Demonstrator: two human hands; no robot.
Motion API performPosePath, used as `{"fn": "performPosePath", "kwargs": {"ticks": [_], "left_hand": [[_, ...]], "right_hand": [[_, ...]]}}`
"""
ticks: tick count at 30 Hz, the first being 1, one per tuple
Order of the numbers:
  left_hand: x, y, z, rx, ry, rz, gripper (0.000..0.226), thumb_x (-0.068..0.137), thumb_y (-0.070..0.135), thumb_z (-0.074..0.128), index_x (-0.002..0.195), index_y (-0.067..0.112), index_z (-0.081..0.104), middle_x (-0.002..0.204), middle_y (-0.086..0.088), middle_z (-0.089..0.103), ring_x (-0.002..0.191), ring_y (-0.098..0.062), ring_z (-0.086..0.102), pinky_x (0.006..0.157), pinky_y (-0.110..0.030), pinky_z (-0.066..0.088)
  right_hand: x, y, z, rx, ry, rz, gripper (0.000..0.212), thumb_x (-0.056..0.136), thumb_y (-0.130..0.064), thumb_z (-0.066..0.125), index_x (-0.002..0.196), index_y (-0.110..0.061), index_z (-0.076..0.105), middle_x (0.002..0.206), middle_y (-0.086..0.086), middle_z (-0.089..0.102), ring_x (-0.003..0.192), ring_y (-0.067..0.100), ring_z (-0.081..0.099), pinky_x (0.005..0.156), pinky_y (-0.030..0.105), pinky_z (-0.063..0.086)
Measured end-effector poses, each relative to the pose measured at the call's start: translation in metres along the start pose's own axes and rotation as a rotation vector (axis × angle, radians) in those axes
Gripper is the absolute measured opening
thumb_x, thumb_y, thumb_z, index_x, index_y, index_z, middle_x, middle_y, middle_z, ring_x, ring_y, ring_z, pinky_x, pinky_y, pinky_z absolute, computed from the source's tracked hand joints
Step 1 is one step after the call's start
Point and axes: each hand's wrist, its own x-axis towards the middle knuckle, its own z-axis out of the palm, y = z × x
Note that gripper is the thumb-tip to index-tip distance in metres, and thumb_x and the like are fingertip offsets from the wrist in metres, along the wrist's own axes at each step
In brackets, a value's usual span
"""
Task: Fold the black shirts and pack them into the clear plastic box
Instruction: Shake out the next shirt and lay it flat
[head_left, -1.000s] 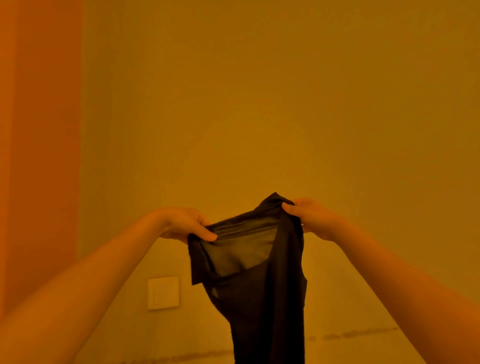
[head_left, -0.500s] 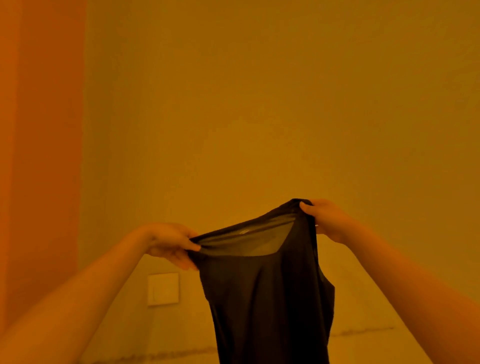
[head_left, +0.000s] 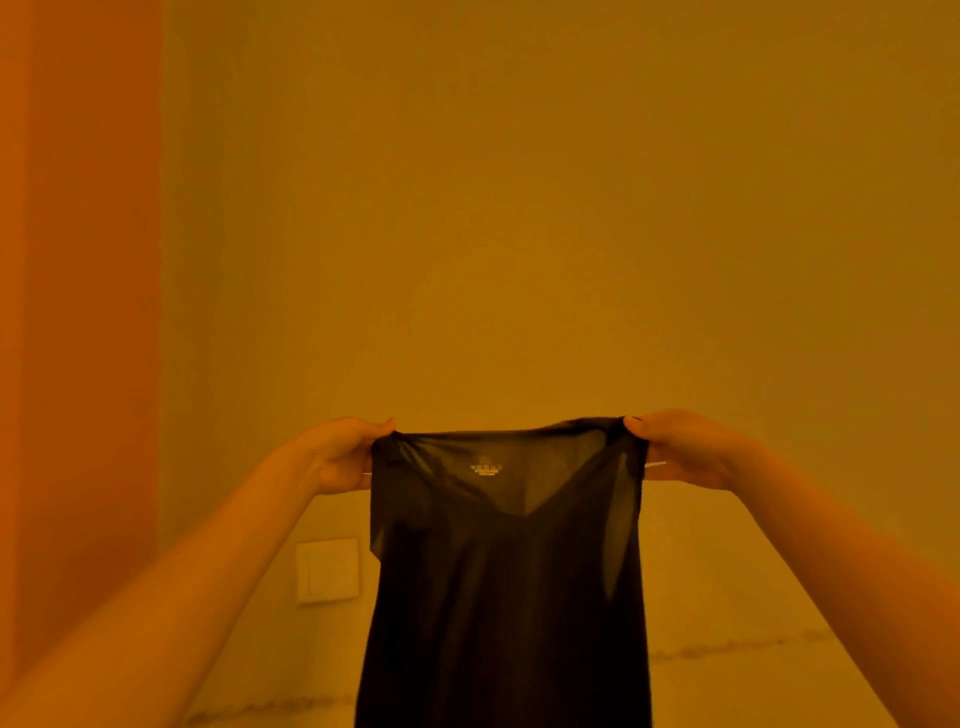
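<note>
A thin black shirt (head_left: 498, 597) hangs in the air in front of me, stretched flat by its shoulders, with a small printed label showing inside the neckline. My left hand (head_left: 343, 457) pinches its left shoulder and my right hand (head_left: 680, 449) pinches its right shoulder. The shirt's lower part runs out of the bottom of the frame. The clear plastic box is not in view.
A plain wall fills the view under dim orange light. A white wall switch plate (head_left: 327, 570) sits low on the wall, left of the shirt. An orange vertical strip (head_left: 78, 312) runs down the left side.
Both hands have moved apart and levelled out, pulling the bunched shirt top taut and wide. The shirt now hangs flat, with the neckline and its label showing.
</note>
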Motion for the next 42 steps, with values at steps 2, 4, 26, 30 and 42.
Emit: {"fn": "performPosePath", "kwargs": {"ticks": [2, 4, 26, 30, 42], "left_hand": [[-0.002, 0.0, 0.004, -0.029, -0.008, 0.025, 0.025, 0.098, 0.018, 0.042, 0.08, 0.005, 0.055, 0.06, -0.008, 0.067, 0.051, -0.015, 0.066, 0.046, -0.023, 0.053], [-0.002, 0.001, 0.006, -0.007, 0.016, 0.108, 0.022, 0.097, 0.014, 0.044, 0.078, 0.006, 0.053, 0.059, -0.006, 0.065, 0.05, -0.012, 0.064, 0.045, -0.02, 0.051], [0.002, -0.015, -0.029, 0.596, -0.213, 0.113, 0.026, 0.055, 0.036, 0.083, 0.071, 0.017, 0.075, 0.074, 0.003, 0.068, 0.072, -0.008, 0.061, 0.067, -0.021, 0.045], [0.001, -0.016, -0.021, 0.656, 0.021, 0.146, 0.013, 0.094, 0.023, 0.053, 0.087, 0.017, 0.062, 0.08, 0.001, 0.062, 0.069, -0.008, 0.058, 0.064, -0.022, 0.041], [0.004, -0.02, 0.008, 0.008, 0.107, 0.227, 0.015, 0.096, 0.008, 0.045, 0.086, 0.008, 0.057, 0.084, -0.007, 0.059, 0.075, -0.016, 0.057, 0.056, -0.022, 0.053]], "right_hand": [[0.0, 0.004, -0.003, 0.116, 0.026, 0.005, 0.015, 0.094, -0.017, 0.05, 0.099, -0.007, 0.06, 0.092, 0.009, 0.066, 0.084, 0.021, 0.063, 0.069, 0.034, 0.052], [0.0, 0.007, -0.005, 0.067, 0.081, 0.03, 0.011, 0.094, -0.017, 0.052, 0.093, -0.008, 0.059, 0.086, 0.007, 0.064, 0.079, 0.019, 0.061, 0.067, 0.032, 0.049], [0.014, 0.022, -0.01, 0.187, 0.225, -0.058, 0.018, 0.098, -0.012, 0.044, 0.086, -0.008, 0.057, 0.085, 0.009, 0.057, 0.078, 0.02, 0.056, 0.067, 0.034, 0.046], [0.016, 0.022, -0.01, 0.22, 0.203, -0.079, 0.021, 0.099, -0.013, 0.041, 0.089, -0.007, 0.058, 0.086, 0.01, 0.059, 0.08, 0.02, 0.057, 0.068, 0.033, 0.047], [0.023, 0.03, -0.006, 0.389, 0.18, -0.045, 0.022, 0.1, -0.016, 0.036, 0.101, -0.007, 0.056, 0.091, 0.01, 0.06, 0.079, 0.02, 0.059, 0.056, 0.03, 0.054]]}}
